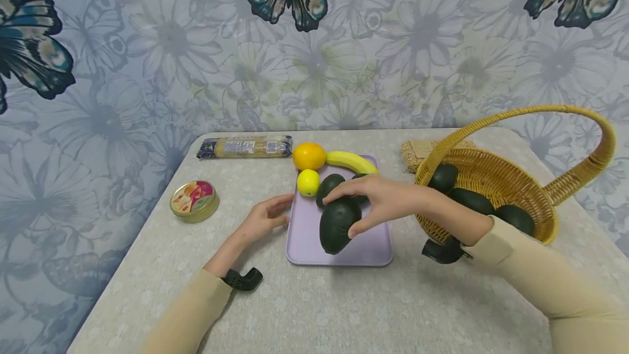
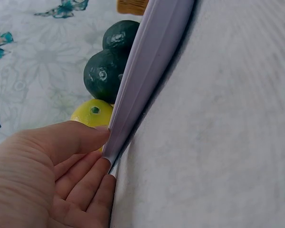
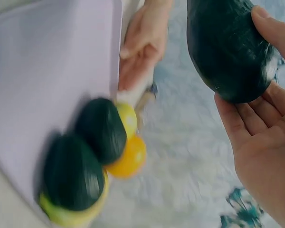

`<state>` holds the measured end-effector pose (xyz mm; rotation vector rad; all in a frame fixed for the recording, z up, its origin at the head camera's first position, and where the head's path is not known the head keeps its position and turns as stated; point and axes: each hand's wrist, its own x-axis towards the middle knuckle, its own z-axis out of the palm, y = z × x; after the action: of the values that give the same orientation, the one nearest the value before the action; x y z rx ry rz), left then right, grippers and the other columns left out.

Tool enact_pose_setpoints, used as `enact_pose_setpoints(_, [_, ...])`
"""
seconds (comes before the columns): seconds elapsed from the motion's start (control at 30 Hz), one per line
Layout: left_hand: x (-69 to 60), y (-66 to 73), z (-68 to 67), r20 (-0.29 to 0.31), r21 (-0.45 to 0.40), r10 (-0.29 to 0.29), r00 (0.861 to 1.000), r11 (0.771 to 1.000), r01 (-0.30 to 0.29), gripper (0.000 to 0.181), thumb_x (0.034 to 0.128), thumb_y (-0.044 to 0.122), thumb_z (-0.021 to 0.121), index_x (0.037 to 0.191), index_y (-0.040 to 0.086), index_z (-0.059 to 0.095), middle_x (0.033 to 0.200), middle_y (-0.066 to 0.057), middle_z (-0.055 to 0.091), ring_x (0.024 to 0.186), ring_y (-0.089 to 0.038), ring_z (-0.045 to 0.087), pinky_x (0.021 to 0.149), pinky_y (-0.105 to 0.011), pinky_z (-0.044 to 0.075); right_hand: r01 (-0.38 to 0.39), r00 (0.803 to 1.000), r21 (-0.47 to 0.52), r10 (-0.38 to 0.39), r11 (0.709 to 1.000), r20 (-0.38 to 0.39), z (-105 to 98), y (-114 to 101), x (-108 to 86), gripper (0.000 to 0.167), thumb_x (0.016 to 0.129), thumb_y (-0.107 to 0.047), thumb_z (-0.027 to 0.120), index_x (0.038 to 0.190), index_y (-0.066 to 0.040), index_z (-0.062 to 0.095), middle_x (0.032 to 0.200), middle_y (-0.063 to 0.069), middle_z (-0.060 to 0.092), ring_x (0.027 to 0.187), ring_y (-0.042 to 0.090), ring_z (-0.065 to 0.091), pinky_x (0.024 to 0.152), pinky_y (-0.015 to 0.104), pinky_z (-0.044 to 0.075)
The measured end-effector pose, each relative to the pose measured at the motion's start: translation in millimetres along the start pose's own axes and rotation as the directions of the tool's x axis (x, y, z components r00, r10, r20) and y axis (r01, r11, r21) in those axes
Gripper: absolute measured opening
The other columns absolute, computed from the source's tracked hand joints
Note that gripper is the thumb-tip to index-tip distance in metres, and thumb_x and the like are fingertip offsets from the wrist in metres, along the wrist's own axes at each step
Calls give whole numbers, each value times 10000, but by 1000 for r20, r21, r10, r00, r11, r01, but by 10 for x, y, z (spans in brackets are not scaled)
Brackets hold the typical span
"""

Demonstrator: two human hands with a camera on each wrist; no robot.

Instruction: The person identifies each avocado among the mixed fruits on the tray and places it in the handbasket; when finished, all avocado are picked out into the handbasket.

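My right hand grips a dark green avocado between thumb and fingers, above the lilac tray. At the tray's left edge, the thumb and extended fingers of my left hand touch the rim. On the tray's far part lie a lemon, an orange, a banana and two more avocados; one avocado is beside the lemon, and my right hand partly hides the other. The right wrist view shows both tray avocados close together, with the banana partly behind them.
A wicker basket with a tall handle holds several avocados at the right, under my right forearm. Behind it lies a woven straw item. A round tin and a clear-wrapped package are at the left. A patterned wall backs the table.
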<state>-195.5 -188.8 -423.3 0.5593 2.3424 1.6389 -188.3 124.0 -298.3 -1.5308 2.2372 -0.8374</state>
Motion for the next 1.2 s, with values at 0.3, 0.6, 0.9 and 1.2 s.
enact_pose_setpoints(0.3, [-28, 18, -14, -4, -10, -22, 1000, 1000, 22, 545, 894, -42, 588, 1401, -57, 389, 1437, -217, 374, 1313, -361, 356, 1053, -445, 342, -136, 974, -79, 119, 988, -195, -413, -148, -726, 644, 780, -356, 772, 1360, -239, 518, 1338, -97, 516, 1198, 105, 489, 943, 370, 458])
enact_pose_setpoints(0.6, [-18, -8, -13, 2, -25, -12, 1000, 1000, 12, 541, 891, -56, 583, 1394, -78, 385, 1434, -238, 367, 1314, -368, 351, 1055, -457, 334, -264, 911, -84, 220, 961, -348, -485, -164, -1397, 680, 754, -143, 808, 1363, -216, 513, 1325, -80, 525, 1100, 57, 537, 803, 252, 514])
enact_pose_setpoints(0.9, [4, 24, 21, 1, -40, -8, 1000, 999, 8, 547, 887, -51, 589, 1394, -76, 386, 1435, -227, 371, 1316, -359, 352, 1055, -443, 336, -531, 727, -1, 455, 847, -514, -311, 239, -2214, 641, 754, -129, 804, 1337, -149, 539, 1234, -100, 553, 1076, -131, 446, 784, 49, 407])
enact_pose_setpoints(1.2, [28, -19, 9, -5, -12, -5, 1000, 1000, 5, 539, 881, -66, 589, 1383, -86, 395, 1428, -236, 376, 1307, -363, 363, 1042, -436, 351, -719, 613, 17, 645, 695, -457, -138, 491, -2629, 705, 787, -348, 769, 1367, -73, 477, 1263, 240, 529, 1100, 463, 490, 770, 578, 478])
